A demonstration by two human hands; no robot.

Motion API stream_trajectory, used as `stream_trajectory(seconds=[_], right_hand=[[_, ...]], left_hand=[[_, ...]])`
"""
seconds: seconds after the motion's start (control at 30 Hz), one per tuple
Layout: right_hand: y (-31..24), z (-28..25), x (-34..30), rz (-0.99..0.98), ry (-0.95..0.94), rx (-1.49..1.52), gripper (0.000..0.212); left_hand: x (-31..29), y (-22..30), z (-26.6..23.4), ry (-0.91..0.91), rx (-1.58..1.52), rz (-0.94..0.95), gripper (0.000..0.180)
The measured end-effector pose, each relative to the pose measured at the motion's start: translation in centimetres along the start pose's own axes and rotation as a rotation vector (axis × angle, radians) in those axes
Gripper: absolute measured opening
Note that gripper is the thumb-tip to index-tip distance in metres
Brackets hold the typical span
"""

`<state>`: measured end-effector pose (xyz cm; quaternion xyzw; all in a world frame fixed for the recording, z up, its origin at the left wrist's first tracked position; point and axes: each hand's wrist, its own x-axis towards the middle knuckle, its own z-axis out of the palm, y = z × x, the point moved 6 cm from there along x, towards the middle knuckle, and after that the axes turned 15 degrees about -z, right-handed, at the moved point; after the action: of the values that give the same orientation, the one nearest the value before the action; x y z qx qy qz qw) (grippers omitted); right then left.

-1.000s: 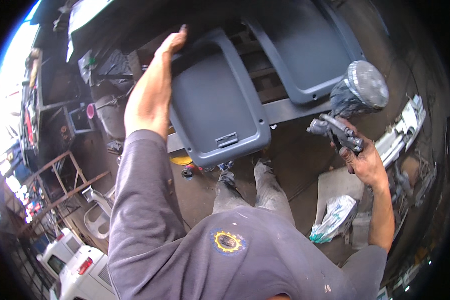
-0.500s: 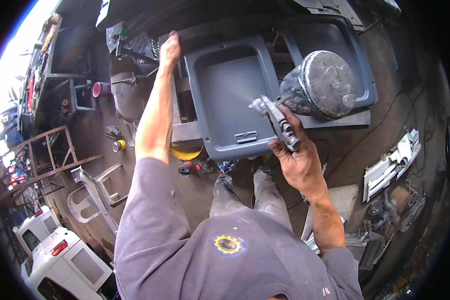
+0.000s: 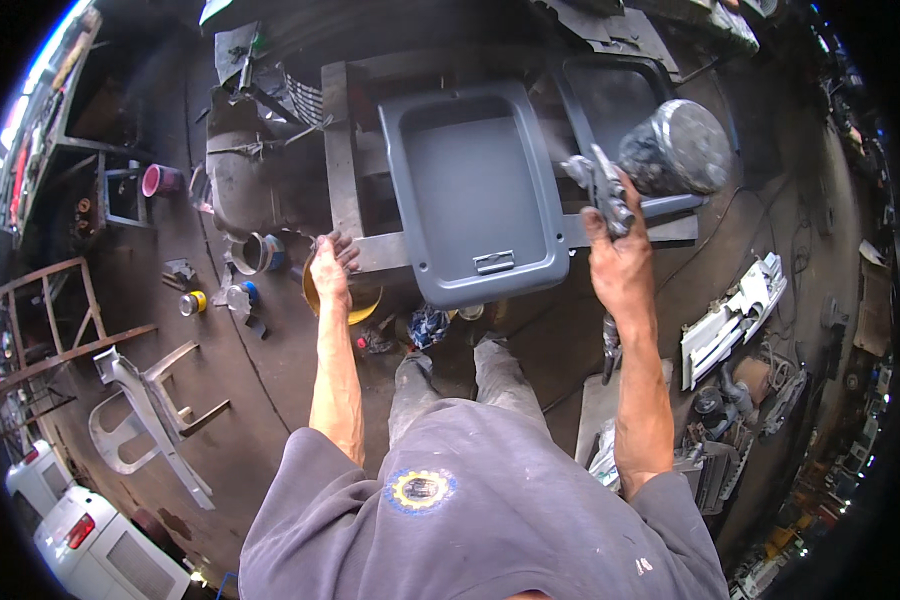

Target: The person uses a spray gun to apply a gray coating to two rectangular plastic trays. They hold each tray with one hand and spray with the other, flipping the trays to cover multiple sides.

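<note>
My right hand [image 3: 620, 262] grips a metal spray gun [image 3: 604, 190] by its handle. A large round paint-smeared cup [image 3: 692, 148] sits beside the gun. A hose hangs below that hand. To the gun's left, a grey rectangular panel [image 3: 475, 185] with a raised rim and a small slotted latch lies on a metal frame stand [image 3: 342, 150]. My left hand [image 3: 330, 270] is empty, its fingers loosely apart, near the stand's front left corner. A second, darker panel [image 3: 620, 100] lies behind the cup, partly hidden by it.
Several small cans [image 3: 192, 302] and a yellow basin [image 3: 365, 302] are on the floor at left. A pink bucket [image 3: 162, 180] stands farther left, a plastic chair frame [image 3: 135, 410] below it. White trim parts [image 3: 735, 320] and a hose lie at right.
My left hand has drawn back from the far left side of the stand toward me. My right hand has moved the spray gun right and slightly away, off the panel's near right corner.
</note>
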<state>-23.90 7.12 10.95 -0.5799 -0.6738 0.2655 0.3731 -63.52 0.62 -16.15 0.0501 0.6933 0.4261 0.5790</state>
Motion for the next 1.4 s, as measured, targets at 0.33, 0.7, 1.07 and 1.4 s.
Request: stream_trajectory(seconds=[0.33,0.7,1.07,1.4], right_hand=[[-4.0,5.6,-2.8,0.061,-0.215,0.23,0.062],[-4.3,1.4,-8.5,0.181,0.064,-0.059,0.063],[-8.4,5.2,-11.0,0.053,-0.151,0.032,0.065],[-5.9,1.1,-12.1,0.112,0.047,-0.151,0.064]], left_hand=[[-6.2,-10.3,-3.7,-0.284,0.808,0.071,0.047],[-8.7,-28.0,-34.0,0.221,0.662,-0.798,0.035],[-6.4,-18.6,-20.6,0.024,0.535,-0.541,0.044],[-6.6,-18.9,-20.1,0.013,0.588,-0.498,0.041]])
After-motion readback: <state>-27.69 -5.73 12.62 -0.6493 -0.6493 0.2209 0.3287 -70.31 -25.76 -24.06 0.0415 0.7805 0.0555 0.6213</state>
